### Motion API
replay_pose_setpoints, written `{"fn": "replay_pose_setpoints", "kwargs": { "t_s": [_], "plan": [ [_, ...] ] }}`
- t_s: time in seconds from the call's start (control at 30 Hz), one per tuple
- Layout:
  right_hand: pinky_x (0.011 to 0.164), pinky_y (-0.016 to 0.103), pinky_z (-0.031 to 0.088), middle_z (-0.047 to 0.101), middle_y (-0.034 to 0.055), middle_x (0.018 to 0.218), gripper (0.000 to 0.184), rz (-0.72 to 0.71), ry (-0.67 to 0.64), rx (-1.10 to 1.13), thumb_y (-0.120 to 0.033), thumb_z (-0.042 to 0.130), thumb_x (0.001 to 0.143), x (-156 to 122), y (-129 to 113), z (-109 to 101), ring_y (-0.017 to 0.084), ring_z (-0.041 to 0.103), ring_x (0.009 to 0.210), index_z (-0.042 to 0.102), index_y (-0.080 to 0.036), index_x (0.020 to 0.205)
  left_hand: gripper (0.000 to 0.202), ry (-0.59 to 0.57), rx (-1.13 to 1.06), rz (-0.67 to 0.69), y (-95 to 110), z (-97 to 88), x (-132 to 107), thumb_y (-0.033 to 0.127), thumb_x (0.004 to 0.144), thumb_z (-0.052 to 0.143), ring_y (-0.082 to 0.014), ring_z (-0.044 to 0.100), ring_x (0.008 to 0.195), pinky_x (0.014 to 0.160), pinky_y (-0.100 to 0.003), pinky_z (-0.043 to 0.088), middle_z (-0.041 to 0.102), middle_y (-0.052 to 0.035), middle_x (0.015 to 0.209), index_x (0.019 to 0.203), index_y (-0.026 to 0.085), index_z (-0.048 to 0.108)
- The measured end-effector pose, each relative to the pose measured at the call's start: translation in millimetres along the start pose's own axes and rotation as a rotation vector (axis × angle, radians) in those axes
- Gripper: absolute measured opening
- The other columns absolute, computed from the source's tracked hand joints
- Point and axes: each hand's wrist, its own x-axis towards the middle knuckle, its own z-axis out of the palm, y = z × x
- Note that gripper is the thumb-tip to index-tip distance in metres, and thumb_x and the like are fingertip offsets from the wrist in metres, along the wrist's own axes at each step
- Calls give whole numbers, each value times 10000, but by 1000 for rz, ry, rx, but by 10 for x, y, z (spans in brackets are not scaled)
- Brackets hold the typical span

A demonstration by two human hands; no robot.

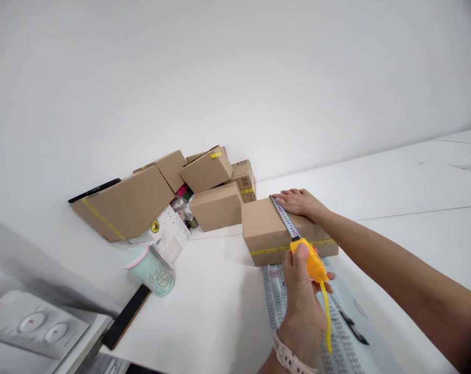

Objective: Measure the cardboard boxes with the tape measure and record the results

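A brown cardboard box with a yellow tape band round its side sits on the white table. Across its top runs the pulled-out blade of a yellow tape measure, numbers facing up. My left hand, with a pale pink watch band on the wrist, is closed round the case, thumb on top. From the case hangs a yellow strap. My right hand lies flat on the box top, fingers stretched out, fingertips at the far end of the blade.
A printed light-blue sheet lies under the box's near side, a black pen on it. More cardboard boxes stand along the wall. A mint cup, a white package and a black bar are at left.
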Motion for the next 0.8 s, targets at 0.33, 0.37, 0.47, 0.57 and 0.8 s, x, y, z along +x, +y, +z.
{"fn": "replay_pose_setpoints", "kwargs": {
  "t_s": [0.33, 0.37, 0.47, 0.57, 0.8],
  "plan": [
    [1031, 506, 437, 706, 130, 1179, 511, 608, 522, 746, -531, 343, 947, -1066, 638, -170, 306, 628, 1137, 659, -226, 1210, 611, 48, 252, 414, 384, -1178, 38, 527, 735, 726, -141, 629, 669, 481, -205, 432, 599, -43, 1003, 1219, 212, 525],
    [1028, 526, 440, 704, 142, 1186, 541, 647, 440, 804, -557, 332, 948, -1209, 670, -127, 317, 628, 1146, 649, -225, 1235, 600, 45, 253, 386, 383, -1261, 109, 533, 730, 726, -142, 634, 667, 481, -206, 430, 598, -40, 994, 1194, 205, 531],
    [1028, 524, 459, 659, 110, 1299, 622, 563, 153, 996, -646, 264, 948, -1476, 604, -77, 309, 586, 1232, 572, -285, 1350, 553, -1, 231, 297, 399, -1356, 319, 551, 716, 705, -147, 640, 634, 465, -208, 418, 604, -43, 939, 1084, 166, 555],
    [1010, 473, 496, 593, 34, 1401, 601, 391, 35, 987, -698, 326, 921, -1488, 402, -227, 294, 556, 1270, 544, -365, 1372, 536, -35, 206, 301, 534, -1304, 445, 555, 711, 683, -127, 620, 577, 445, -206, 409, 618, -50, 927, 1038, 149, 558],
    [905, 484, 533, 550, 128, 1391, 716, 343, 206, 570, -720, 462, 851, -1250, 60, -645, 354, 628, 1094, 467, -320, 1445, 509, -89, 221, 398, 943, -1189, 490, 549, 717, 701, -88, 589, 540, 410, -189, 383, 620, -48, 1004, 1027, 168, 566]
  ]
}}
